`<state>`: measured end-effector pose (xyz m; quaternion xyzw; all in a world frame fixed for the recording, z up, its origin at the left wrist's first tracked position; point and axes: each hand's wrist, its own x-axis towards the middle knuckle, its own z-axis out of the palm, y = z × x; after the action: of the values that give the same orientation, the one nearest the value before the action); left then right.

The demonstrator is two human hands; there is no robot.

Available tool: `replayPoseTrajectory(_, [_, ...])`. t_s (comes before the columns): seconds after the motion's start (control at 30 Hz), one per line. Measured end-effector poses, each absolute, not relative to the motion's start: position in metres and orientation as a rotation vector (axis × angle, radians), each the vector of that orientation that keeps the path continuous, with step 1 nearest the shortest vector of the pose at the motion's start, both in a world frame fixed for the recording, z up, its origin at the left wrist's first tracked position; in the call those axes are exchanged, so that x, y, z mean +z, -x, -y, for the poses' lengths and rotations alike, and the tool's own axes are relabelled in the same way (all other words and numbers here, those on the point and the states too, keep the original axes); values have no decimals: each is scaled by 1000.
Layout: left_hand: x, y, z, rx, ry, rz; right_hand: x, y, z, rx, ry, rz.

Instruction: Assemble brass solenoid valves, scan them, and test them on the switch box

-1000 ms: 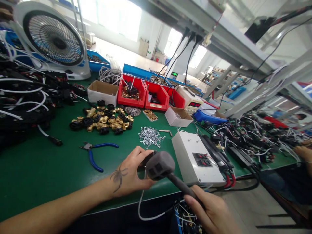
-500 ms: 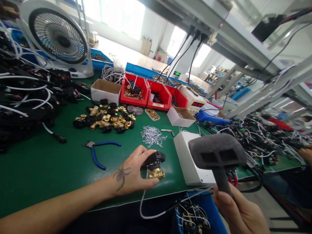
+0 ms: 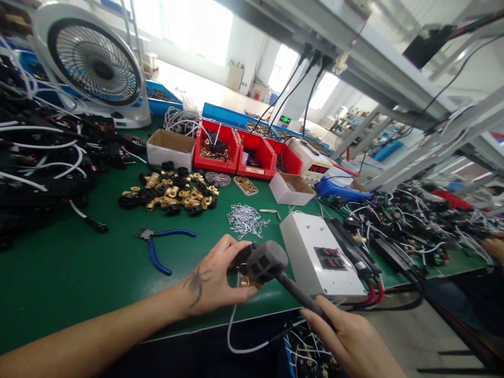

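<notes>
My left hand [image 3: 220, 275] is closed around a brass valve with a black plastic top [image 3: 246, 282], holding it on the green bench near the front edge. A white cable runs from the valve over that edge. In my right hand [image 3: 346, 333] is the handle of a dark grey mallet [image 3: 268, 261]. The mallet's head lies over the valve in this view and hides most of it; whether they touch I cannot tell. Just beyond the valve is a pile of wire clips [image 3: 247, 220]. Blue-handled cutting pliers [image 3: 157, 244] lie left of my left hand.
Brass fittings with black rings [image 3: 173, 193] are heaped behind the pliers. A white switch box [image 3: 307, 252] stands right of the valve. Red bins [image 3: 255, 169] and a fan [image 3: 114, 118] line the back. Tangled cabled parts lie at both sides; another person's hand [image 3: 494, 249] is far right.
The mallet has swung down and left from above the white box to the valve, uncovering the box's top. My left hand and the valve have barely moved.
</notes>
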<state>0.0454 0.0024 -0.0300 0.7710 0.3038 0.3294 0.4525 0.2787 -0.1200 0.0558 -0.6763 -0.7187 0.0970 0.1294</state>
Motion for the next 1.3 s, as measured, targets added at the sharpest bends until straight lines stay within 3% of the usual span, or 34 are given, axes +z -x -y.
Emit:
replayPoseTrajectory(0.23, [-29,-47,-1,827,-1927,-778,52,-281,121,214,1968,1986])
replayPoseTrajectory(0.43, [-31,-48,1,856,-1844,-803,43,-272,111,485,1946,1858])
replayPoseTrajectory(0.77, [-34,-50,6,922,-1778,-824,18,-242,53,1111,1492,1791])
replayPoseTrajectory(1.07, [-33,-51,7,937,-1743,-851,19,-249,42,1346,1384,1745])
replayPoseTrajectory(1.3, [-30,-50,8,941,-1693,-837,13,-247,45,1325,1410,1779])
